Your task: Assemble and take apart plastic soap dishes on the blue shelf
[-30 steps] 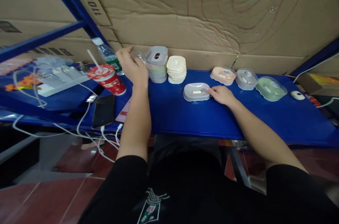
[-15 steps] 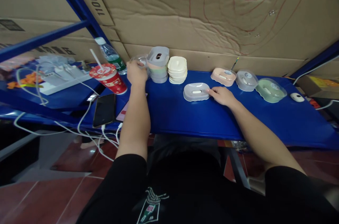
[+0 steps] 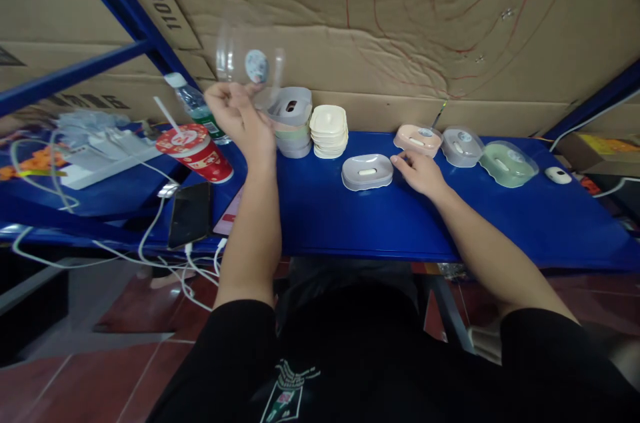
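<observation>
My left hand (image 3: 239, 113) is raised above the left side of the table, its fingers closed on a clear plastic lid (image 3: 274, 73) with a round blue-white sticker; motion blurs the lid. Below and behind it stands a stack of soap dish bases (image 3: 294, 133) in grey, pink and green. A pile of cream-coloured lidded pieces (image 3: 329, 129) sits beside that stack. On the table in front of me lies a grey oval soap dish (image 3: 367, 177) with a white piece in its middle, uncovered. At its right end rests my right hand (image 3: 419, 173), fingers loosely stretched, holding nothing.
Pink (image 3: 417, 141), grey (image 3: 463, 148) and green (image 3: 509, 166) dishes with clear lids line the right, near a white mouse-like object (image 3: 558, 175). At left stand a red cup (image 3: 203, 159) with a straw, a bottle (image 3: 193, 103), a phone (image 3: 189, 215) and cables. Cardboard (image 3: 390, 63) walls the back.
My left hand has lifted the clear lid up and left from beside the stack. My right hand stays by the grey dish, shifting only slightly. The view has turned a little.
</observation>
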{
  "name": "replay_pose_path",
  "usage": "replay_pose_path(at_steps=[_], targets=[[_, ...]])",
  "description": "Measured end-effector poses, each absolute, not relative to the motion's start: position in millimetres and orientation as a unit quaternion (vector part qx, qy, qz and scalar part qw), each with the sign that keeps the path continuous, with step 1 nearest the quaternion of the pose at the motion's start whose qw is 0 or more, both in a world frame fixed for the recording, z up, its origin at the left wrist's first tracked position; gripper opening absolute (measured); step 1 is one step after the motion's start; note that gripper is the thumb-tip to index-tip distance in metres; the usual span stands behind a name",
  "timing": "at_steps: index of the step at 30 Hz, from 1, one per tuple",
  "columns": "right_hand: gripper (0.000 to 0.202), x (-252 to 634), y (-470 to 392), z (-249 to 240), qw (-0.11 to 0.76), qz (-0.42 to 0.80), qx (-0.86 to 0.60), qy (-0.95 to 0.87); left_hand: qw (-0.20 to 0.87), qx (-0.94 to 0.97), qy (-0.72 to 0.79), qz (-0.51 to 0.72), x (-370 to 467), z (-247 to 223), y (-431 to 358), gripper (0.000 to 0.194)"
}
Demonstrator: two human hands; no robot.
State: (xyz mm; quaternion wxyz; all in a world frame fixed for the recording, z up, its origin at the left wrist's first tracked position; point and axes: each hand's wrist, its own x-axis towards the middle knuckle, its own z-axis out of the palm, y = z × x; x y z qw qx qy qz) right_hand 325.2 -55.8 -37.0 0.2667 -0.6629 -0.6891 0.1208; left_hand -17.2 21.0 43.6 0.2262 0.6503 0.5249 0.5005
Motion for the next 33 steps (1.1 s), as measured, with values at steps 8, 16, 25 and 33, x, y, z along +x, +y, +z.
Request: replay_pose_path(at_steps=[8,16,25,33], targets=[[0.084,320.7,-58.8,-37.8,0.443,0.242,-0.526,-0.685,0.434,0.637,0.470,0.430,52.0,13.7,-7.2,0.029],[0.076,321.5,-53.7,-45.8,0.379,0.234,-0.588,-0.675,0.198,0.769,0.538,0.281,64.5,0.2,-22.7,0.043],[0.067,322.9,-44.9,-47.3,0.180,0.209,-0.661,-0.698,0.086,0.801,0.589,0.067,67.3,-11.8,-17.2,0.060],[0.072,324.7,-42.1,-48.3,0.176,0.224,-0.677,-0.678,0.112,0.802,0.582,0.077,65.0,-14.6,-10.8,0.064]])
